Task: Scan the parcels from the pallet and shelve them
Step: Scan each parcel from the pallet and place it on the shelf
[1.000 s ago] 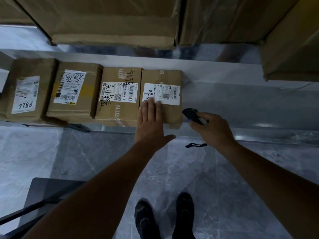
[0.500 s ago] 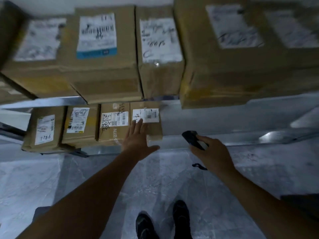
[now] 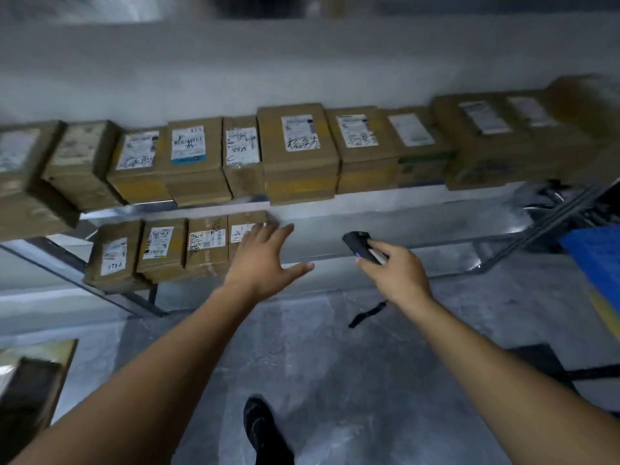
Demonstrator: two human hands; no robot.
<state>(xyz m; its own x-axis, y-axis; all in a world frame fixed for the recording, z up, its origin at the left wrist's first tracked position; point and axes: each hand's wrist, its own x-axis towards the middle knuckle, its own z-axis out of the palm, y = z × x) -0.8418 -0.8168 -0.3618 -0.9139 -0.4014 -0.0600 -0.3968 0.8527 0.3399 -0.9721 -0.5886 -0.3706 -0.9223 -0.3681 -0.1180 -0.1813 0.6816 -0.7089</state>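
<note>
Left hand (image 3: 265,260) spread wide over the shelved parcel (image 3: 246,234); right hand (image 3: 396,275) grips the scanner (image 3: 360,246). Small stiff carton, probably light: take its side faces.

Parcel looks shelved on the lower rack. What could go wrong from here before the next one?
1. The rightmost brown cardboard parcel on the lower metal shelf sits at the row's open end, so the open left hand could drag it off.
2. The black handheld scanner is pinched in the right hand while its wrist strap dangles loose; it may drop.
</note>
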